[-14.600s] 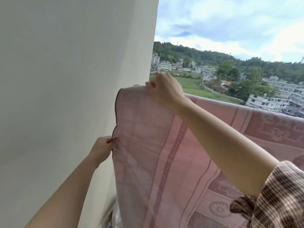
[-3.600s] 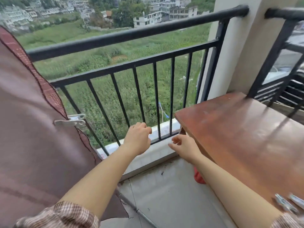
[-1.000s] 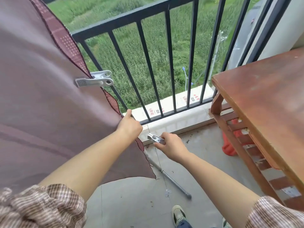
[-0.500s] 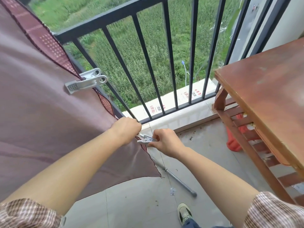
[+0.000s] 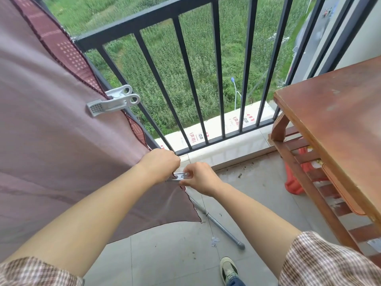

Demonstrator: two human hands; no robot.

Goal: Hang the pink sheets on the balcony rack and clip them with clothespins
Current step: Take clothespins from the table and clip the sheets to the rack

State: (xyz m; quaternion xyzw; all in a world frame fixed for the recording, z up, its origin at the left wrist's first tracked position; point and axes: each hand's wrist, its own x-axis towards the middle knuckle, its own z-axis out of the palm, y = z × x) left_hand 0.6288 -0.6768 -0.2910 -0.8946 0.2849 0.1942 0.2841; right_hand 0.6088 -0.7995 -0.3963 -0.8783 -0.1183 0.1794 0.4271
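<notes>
The pink sheet [image 5: 47, 141] hangs over the left half of the view, its patterned border running down along the black balcony railing [image 5: 185, 83]. A white clothespin [image 5: 113, 101] is clipped on that border higher up. Low on the same edge, my left hand [image 5: 159, 165] grips the sheet's border. My right hand [image 5: 199, 177] pinches a second white clothespin [image 5: 180, 176] right against the left hand, its jaws hidden at the fabric edge.
A brown wooden table [image 5: 338, 129] stands at the right with an orange object [image 5: 296, 182] under it. A grey metal pole [image 5: 218, 223] lies on the tiled floor below the sheet's corner. My shoe [image 5: 227, 269] shows at the bottom.
My right hand has brought the clothespin up to the sheet's edge beside my left hand. The view has shifted slightly left.
</notes>
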